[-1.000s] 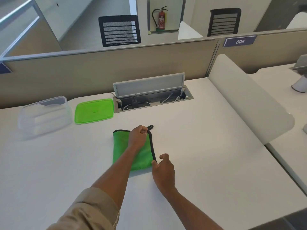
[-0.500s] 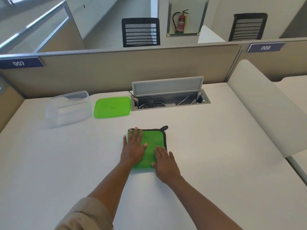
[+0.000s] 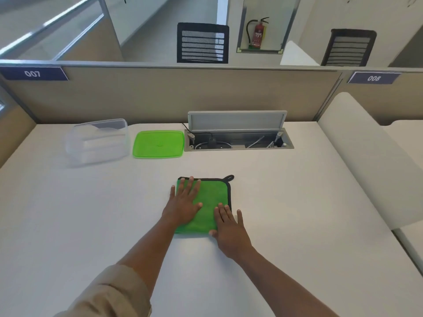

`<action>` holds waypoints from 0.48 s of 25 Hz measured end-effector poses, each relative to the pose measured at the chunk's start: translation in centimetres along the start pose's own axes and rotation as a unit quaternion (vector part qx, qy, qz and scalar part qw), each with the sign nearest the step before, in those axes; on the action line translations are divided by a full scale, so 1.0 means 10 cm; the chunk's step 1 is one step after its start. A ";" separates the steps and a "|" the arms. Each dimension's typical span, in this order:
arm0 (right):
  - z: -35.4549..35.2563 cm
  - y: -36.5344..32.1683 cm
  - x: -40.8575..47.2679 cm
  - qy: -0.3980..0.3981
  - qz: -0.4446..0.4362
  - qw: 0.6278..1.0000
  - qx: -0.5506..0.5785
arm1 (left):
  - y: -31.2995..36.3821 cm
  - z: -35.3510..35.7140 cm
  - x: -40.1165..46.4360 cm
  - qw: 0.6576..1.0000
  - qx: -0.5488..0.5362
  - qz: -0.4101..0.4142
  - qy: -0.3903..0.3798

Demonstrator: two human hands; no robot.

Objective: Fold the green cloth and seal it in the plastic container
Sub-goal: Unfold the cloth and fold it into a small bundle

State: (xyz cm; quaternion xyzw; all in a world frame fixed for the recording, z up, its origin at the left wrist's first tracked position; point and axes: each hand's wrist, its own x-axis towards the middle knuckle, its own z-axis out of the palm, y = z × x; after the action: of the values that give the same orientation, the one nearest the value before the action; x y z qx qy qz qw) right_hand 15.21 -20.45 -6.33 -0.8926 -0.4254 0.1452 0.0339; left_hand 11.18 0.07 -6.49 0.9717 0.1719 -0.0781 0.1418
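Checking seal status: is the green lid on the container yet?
No, the green lid lies flat on the desk beside the clear plastic container, which stands open.

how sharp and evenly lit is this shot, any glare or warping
Head view: soft, even light with faint shadows under the left hand and right hand; folded green cloth sharp; clear plastic container hazy against the white desk; wide-angle lens bends the partition edges.

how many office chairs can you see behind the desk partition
2: one black mesh chair left of the fire extinguisher, another chair right of it. More may be hidden behind the partition.
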 end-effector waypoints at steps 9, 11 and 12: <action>-0.04 -0.11 -0.07 0.049 -0.018 0.998 -0.044 | -0.21 0.04 -0.82 0.987 0.000 0.112 0.116; -0.02 -0.11 -0.14 0.089 -0.050 0.993 -0.058 | -0.24 0.04 -0.92 0.990 0.009 0.109 0.088; -0.02 -0.10 -0.18 0.099 -0.053 0.992 -0.055 | -0.23 0.04 -0.95 0.991 0.012 0.107 0.076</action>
State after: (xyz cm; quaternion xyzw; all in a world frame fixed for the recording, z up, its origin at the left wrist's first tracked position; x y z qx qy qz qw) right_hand 13.40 -21.17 -5.58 -0.8791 -0.4744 0.0305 0.0340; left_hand 1.46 -0.91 -5.55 0.9893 0.0764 0.0100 0.1241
